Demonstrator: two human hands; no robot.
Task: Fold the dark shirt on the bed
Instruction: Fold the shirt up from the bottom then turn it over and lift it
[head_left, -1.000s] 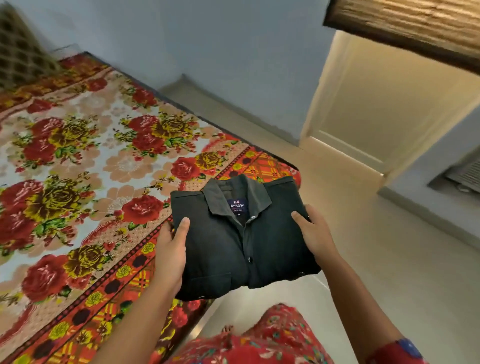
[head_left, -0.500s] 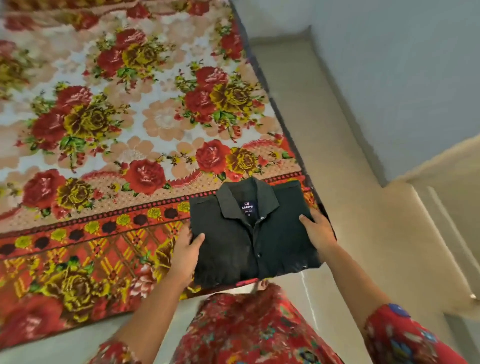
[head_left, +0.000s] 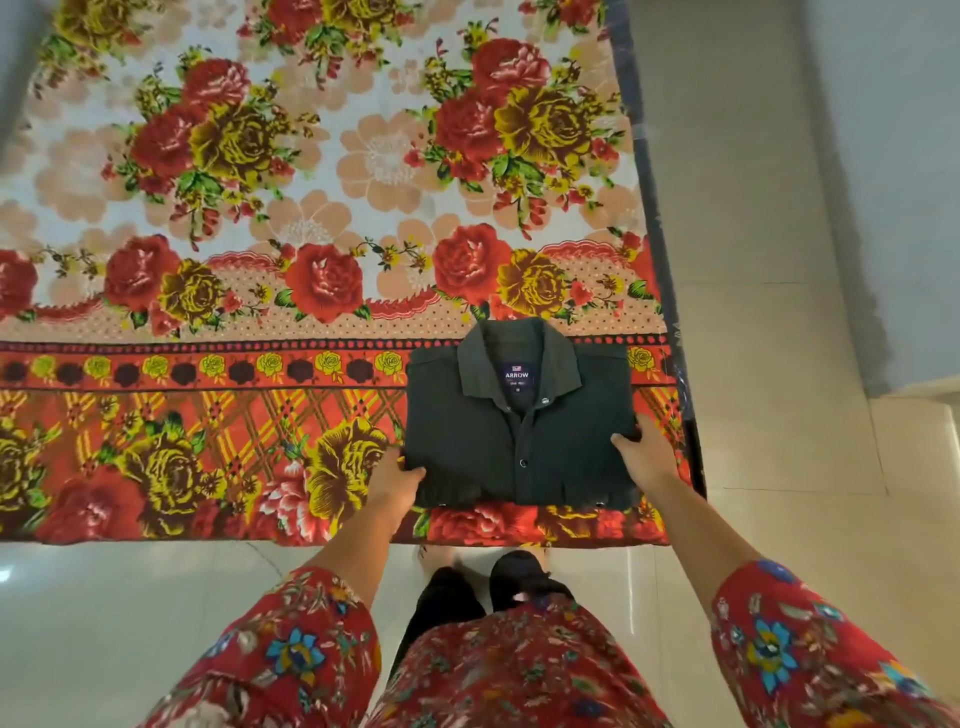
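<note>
The dark shirt (head_left: 488, 447) is folded into a neat rectangle, collar and label facing up, and lies on the flowered bed cover (head_left: 260, 218) near the bed's front right corner. My left hand (head_left: 396, 484) holds the shirt's lower left edge, thumb on top and fingers hidden underneath. At the right edge my right hand (head_left: 648, 458) holds the shirt the same way, thumb on the cloth.
The bed's front edge runs just below the shirt, and its right edge (head_left: 675, 332) lies just beyond it. Pale tiled floor (head_left: 769, 291) lies to the right and in front, where my feet stand. A grey wall (head_left: 893, 156) rises at the far right.
The folded shirt, held up in the air a second ago, has come down flat onto the bed's front right corner. Both hands kept their hold on its sides; my view tilted downward.
</note>
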